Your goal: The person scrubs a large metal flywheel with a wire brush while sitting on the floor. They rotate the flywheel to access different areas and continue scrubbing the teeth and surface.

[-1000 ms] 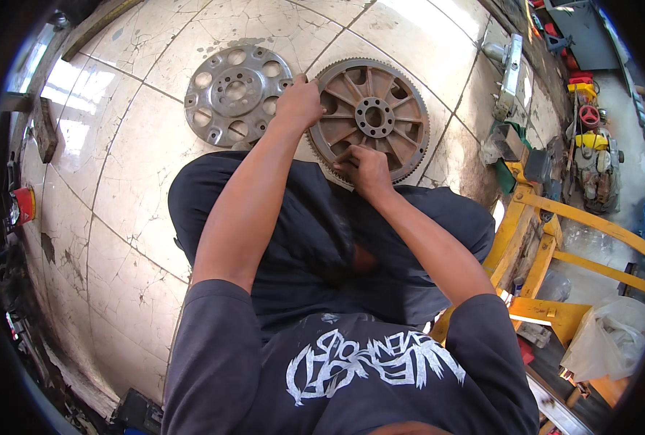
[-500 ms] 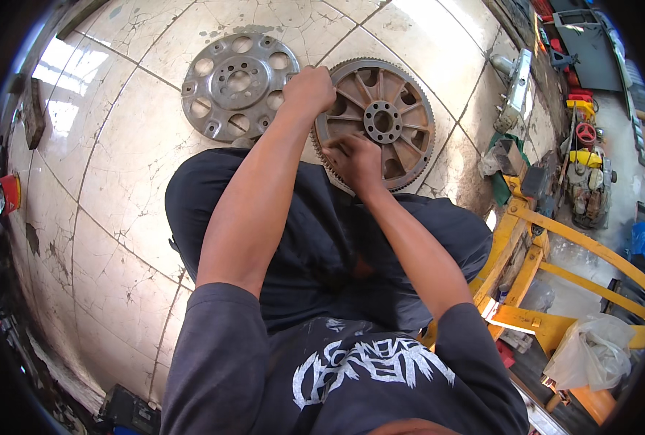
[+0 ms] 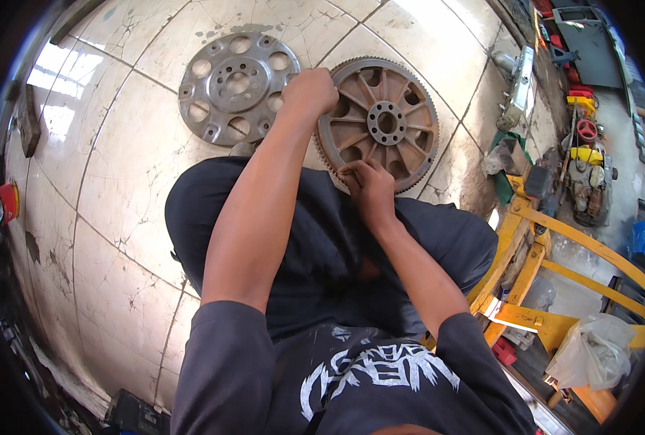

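Note:
A rust-brown flywheel (image 3: 414, 135) with a toothed ring, spokes and a hub with bolt holes lies on the tiles in front of my knees. My left hand (image 3: 311, 93) is closed at its upper left rim, with the fingertips hidden behind the hand. Near the flywheel's lower left edge is my right hand (image 3: 372, 190), thumb and fingers pinched together. Whatever they may hold is too small to make out. To the left lies a grey metal disc (image 3: 216, 102) with large round holes and a ring of small holes in its middle. My left forearm passes beside its right edge.
A yellow metal frame (image 3: 538, 255) stands close on my right, with a clear plastic bag (image 3: 592, 351) on it. Beyond lie a silver metal part (image 3: 517, 88) and greasy machinery (image 3: 588, 185). A wooden block (image 3: 29, 122) is at far left, near a red object (image 3: 7, 203).
My right hand has moved down along the flywheel toward its lower edge, its fingers drawn closer together. My left hand stays at the upper left rim. The view has shifted slightly.

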Motion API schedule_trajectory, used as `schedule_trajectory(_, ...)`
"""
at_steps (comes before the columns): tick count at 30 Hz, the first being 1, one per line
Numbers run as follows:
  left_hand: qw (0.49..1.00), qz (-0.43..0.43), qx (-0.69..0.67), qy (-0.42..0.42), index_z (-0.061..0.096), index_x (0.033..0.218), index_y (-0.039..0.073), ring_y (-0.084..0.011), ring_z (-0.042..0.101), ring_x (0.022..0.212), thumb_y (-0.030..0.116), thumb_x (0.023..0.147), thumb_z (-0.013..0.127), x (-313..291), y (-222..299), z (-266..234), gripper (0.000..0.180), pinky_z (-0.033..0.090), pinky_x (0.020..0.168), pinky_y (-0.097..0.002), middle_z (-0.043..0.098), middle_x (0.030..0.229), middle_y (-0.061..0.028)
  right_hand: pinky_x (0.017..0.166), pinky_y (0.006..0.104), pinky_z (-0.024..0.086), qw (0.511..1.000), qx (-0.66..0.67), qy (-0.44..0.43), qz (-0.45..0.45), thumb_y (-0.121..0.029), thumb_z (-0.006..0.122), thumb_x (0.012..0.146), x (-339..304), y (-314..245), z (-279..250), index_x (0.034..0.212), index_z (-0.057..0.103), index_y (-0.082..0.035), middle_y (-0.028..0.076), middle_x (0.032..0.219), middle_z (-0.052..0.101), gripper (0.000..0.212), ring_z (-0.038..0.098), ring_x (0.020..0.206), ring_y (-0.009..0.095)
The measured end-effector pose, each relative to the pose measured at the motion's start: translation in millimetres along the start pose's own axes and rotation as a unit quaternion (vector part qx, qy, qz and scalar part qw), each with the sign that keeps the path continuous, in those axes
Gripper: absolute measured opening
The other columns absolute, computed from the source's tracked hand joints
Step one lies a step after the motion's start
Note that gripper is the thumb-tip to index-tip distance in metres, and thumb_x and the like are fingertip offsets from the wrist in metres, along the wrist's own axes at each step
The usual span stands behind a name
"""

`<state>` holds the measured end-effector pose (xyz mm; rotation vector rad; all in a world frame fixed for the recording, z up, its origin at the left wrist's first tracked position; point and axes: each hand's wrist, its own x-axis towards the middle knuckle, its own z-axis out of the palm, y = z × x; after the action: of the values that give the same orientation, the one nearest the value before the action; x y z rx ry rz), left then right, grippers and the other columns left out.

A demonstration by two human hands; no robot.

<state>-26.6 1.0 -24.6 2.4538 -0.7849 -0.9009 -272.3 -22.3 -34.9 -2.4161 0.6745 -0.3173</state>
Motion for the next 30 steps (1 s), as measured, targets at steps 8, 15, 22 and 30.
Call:
schedule_trajectory(8,1.000,0.001,0.023,-0.006,0.073,0.126,0.005,-0.0409,0.069,0.121,0.033,0.099,0.068,-2,6,-3,0.039,0.056,0.100,-0.0510,0.072,0.128,-0.0226,0.071,0.0436,0.055,0.999,0.016,0.036,0.001,-0.011,0.085,0.082,19,-1,14,0.097,0.079,-0.006,0.015,0.088,0.072,0.017,0.070,0.078,0.035)
schedule_trajectory(15,1.000,0.002,0.023,0.000,0.074,0.125,0.005,-0.0406,0.069,0.121,0.032,0.098,0.068,-3,4,-4,0.038,0.056,0.100,-0.0510,0.073,0.128,-0.0225,0.072,0.0441,0.055,1.000,0.006,0.022,0.000,-0.012,0.086,0.081,30,-7,16,0.097,0.080,-0.006,0.017,0.088,0.073,0.019,0.071,0.078,0.036)
schedule_trajectory(22,0.999,0.007,0.033,-0.015,0.072,0.129,0.006,-0.0396,0.068,0.123,0.033,0.098,0.068,-5,7,-6,0.041,0.055,0.102,-0.0502,0.072,0.129,-0.0215,0.072,0.0433,0.055,0.999,0.017,0.034,0.010,-0.012,0.086,0.081,22,0,14,0.096,0.080,-0.005,0.017,0.087,0.072,0.017,0.071,0.079,0.035)
schedule_trajectory(30,1.000,0.001,0.021,-0.010,0.072,0.129,0.006,-0.0402,0.068,0.123,0.033,0.098,0.069,-1,2,-4,0.042,0.055,0.102,-0.0503,0.072,0.129,-0.0217,0.068,0.0427,0.051,0.998,0.014,0.027,0.056,-0.012,0.086,0.082,15,-6,17,0.097,0.080,-0.005,0.016,0.083,0.070,0.018,0.067,0.072,0.032)
